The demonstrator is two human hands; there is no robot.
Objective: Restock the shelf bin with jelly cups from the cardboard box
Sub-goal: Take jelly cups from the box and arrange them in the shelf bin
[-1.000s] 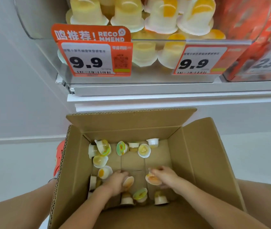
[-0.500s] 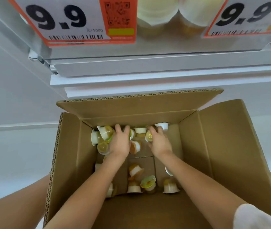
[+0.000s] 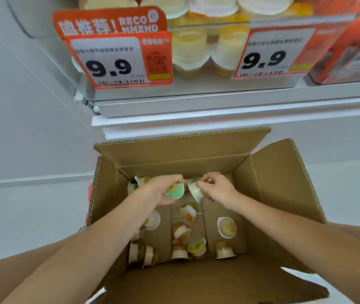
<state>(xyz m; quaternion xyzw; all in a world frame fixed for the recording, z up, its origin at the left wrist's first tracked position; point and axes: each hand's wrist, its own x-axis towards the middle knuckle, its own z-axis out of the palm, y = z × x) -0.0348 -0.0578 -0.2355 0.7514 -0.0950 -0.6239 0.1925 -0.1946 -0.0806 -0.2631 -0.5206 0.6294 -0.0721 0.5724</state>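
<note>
I see both of my hands deep inside an open cardboard box (image 3: 284, 194), its four flaps folded outward and its walls close on either side of my forearms. My left hand (image 3: 159, 191) is curled around a jelly cup with a green lid (image 3: 175, 190). Just beside it, my right hand (image 3: 216, 189) pinches a white jelly cup (image 3: 196, 193) tilted on its side. On the box floor below lie about ten loose jelly cups (image 3: 227, 227), scattered between my arms, some upright, some tipped. Above the box, the clear shelf bin (image 3: 196, 88) holds more cups, with two orange price tags (image 3: 117, 60) reading 9.9 on its front, and a red package (image 3: 350, 40) at far right.
</note>
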